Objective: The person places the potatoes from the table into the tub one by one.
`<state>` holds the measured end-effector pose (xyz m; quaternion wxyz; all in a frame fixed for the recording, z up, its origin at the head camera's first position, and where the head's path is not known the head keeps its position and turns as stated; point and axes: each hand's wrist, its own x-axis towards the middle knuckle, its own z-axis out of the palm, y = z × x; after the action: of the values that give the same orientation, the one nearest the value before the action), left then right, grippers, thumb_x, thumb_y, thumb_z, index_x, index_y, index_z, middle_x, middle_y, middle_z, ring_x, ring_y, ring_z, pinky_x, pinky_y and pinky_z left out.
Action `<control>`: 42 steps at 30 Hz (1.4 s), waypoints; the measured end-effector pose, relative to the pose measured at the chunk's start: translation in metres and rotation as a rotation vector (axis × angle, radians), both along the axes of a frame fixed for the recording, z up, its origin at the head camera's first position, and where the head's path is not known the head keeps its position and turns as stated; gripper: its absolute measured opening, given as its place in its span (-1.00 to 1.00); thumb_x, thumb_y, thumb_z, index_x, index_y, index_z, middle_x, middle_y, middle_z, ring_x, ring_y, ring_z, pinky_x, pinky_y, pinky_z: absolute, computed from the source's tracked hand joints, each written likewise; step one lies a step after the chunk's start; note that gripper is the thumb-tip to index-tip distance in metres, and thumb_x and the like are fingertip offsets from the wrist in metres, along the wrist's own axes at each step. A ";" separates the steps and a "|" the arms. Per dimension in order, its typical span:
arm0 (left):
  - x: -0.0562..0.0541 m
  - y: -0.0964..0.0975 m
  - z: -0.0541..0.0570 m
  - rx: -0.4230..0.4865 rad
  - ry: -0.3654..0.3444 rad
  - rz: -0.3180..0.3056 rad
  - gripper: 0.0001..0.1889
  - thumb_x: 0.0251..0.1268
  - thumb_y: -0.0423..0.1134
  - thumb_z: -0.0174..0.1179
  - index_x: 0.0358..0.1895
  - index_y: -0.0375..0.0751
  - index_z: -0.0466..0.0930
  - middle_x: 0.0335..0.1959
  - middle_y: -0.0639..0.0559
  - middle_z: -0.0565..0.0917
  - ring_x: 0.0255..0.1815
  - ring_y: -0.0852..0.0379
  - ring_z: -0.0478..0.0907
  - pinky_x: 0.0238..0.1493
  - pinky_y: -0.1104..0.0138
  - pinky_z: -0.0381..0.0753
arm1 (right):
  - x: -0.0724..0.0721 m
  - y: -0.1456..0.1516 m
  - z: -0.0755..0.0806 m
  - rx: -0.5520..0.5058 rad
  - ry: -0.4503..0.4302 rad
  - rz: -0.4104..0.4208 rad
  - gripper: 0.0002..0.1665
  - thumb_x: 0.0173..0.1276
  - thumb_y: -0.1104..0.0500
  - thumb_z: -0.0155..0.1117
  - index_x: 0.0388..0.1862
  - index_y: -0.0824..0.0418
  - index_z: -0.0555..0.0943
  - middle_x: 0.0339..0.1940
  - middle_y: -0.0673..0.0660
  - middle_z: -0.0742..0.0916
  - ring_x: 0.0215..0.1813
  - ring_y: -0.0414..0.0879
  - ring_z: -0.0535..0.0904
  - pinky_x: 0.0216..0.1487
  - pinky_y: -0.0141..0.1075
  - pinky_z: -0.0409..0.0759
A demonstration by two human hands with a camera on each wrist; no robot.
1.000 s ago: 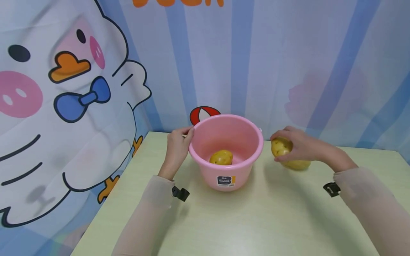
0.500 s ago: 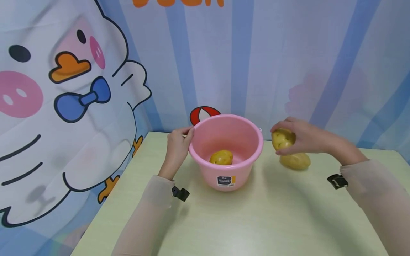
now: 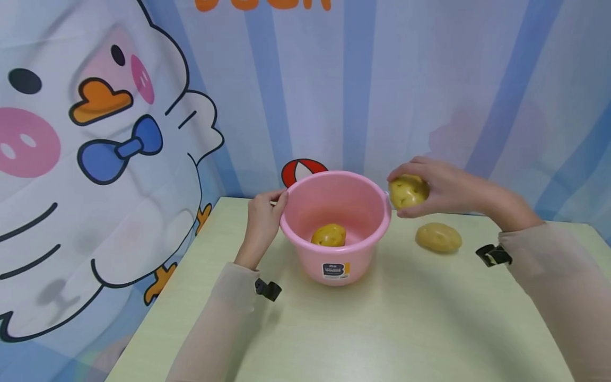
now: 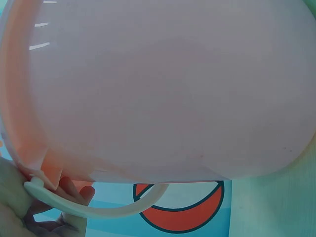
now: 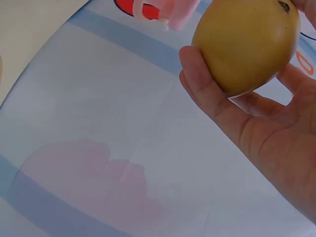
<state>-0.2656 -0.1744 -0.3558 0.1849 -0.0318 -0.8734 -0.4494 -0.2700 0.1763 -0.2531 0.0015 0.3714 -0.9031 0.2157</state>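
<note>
A pink bucket stands upright on the table with one potato lying inside it. My left hand grips the bucket's left rim between thumb and fingers. In the left wrist view the bucket's outer wall fills most of the picture, and a white handle hangs beside the fingers. My right hand holds a second potato in the air, right beside the bucket's right rim. Seen from the right wrist, fingers and thumb wrap that potato from both sides.
A third, paler potato lies on the light wooden table, right of the bucket and below my right hand. Behind the table hangs a blue striped cloth with a cartoon duck on its left part.
My right hand has lifted its potato up off the area of the pale one and carried it left to the bucket's rim. The left hand and bucket have stayed in place.
</note>
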 end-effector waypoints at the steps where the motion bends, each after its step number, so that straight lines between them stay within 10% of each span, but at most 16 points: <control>1: 0.000 0.000 0.000 0.000 -0.002 -0.001 -0.63 0.55 -0.10 0.07 0.20 -0.22 0.66 -0.10 -0.12 0.74 -0.31 0.03 0.70 -0.34 0.24 0.72 | 0.000 -0.002 0.001 -0.003 0.000 0.005 -0.35 0.12 -0.01 0.57 0.18 0.12 0.59 -0.02 0.08 0.61 -0.08 -0.02 0.47 -0.22 -0.18 0.57; 42: -0.001 0.000 -0.002 0.005 -0.002 0.009 -0.63 0.55 -0.10 0.07 0.20 -0.21 0.65 -0.09 -0.11 0.73 -0.34 0.06 0.69 -0.35 0.26 0.71 | -0.011 -0.052 -0.002 -0.020 -0.075 0.057 -0.32 0.11 0.00 0.49 0.23 0.14 0.57 0.07 0.11 0.58 0.04 0.02 0.49 -0.18 -0.16 0.67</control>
<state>-0.2670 -0.1742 -0.3582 0.1862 -0.0272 -0.8725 -0.4509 -0.2806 0.1241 -0.2550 -0.0347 0.3884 -0.8894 0.2386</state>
